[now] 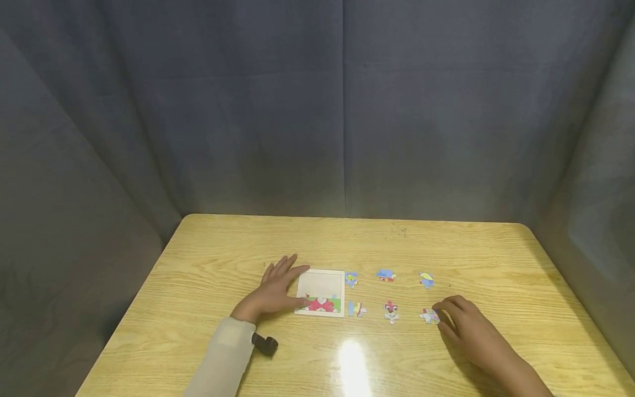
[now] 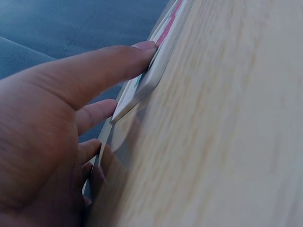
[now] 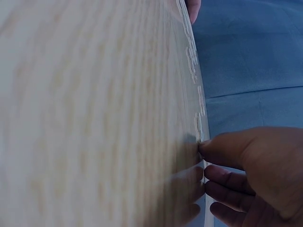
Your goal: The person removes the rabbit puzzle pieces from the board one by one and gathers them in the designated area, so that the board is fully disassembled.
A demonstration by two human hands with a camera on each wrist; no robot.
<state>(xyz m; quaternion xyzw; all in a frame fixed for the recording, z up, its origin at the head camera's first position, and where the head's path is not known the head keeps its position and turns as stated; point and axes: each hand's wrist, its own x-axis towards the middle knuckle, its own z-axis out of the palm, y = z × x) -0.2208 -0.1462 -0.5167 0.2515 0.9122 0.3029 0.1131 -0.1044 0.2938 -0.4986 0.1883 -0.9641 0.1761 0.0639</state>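
Observation:
On the table, a square puzzle board (image 1: 320, 284) with a pale rim holds red and green picture pieces (image 1: 322, 305) along its near side. My left hand (image 1: 272, 293) rests at the board's left edge, fingers extended, index finger at the far left corner. Its thumb (image 2: 142, 54) presses on the near left part of the board. To the right, my right hand (image 1: 466, 325) has thumb and index finger at opposite sides of a white jigsaw piece (image 1: 427, 316), pinching its right end. In the right wrist view the thumb (image 3: 210, 149) meets that piece's edge, low at the tabletop.
Several loose jigsaw pieces lie in two rows right of the board: a dog-face piece (image 1: 391, 312), a blue and yellow piece (image 1: 356, 309), a blue piece (image 1: 386, 274) and others. Grey curtains (image 1: 268, 110) surround the wooden table (image 1: 198, 248) at back and sides.

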